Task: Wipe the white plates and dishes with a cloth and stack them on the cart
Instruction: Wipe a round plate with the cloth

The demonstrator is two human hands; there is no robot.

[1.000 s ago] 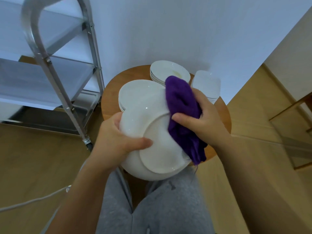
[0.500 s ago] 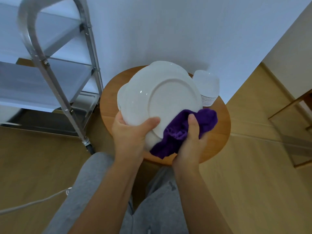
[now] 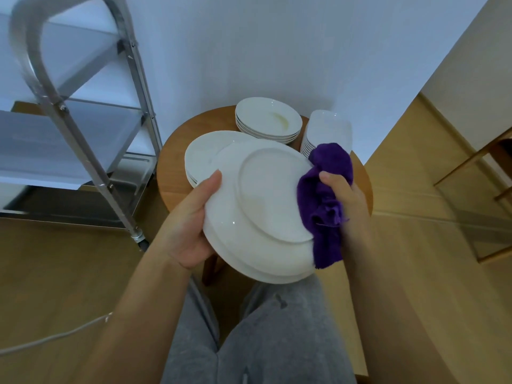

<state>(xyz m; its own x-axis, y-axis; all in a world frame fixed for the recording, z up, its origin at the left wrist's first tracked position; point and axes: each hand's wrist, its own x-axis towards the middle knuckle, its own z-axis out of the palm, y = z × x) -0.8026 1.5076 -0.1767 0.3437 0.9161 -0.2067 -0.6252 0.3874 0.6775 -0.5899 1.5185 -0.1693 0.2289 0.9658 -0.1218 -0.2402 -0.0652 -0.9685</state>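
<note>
While left hand (image 3: 191, 220) grips upturned white plate (image 3: 260, 206) over table's (image 3: 171, 173) near edge, right hand (image 3: 346, 200) fingers clamp purple cloth (image 3: 321, 206) against plate's right rim.

Left hand (image 3: 191, 225) grips upturned white plate (image 3: 266, 206) by rim; right hand (image 3: 346, 200) presses purple cloth (image 3: 324, 206) against its underside, above round wooden table (image 3: 174, 173).

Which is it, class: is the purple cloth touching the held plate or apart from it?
Touching. The head view shows the purple cloth pressed over the held plate at its right rim.
</note>
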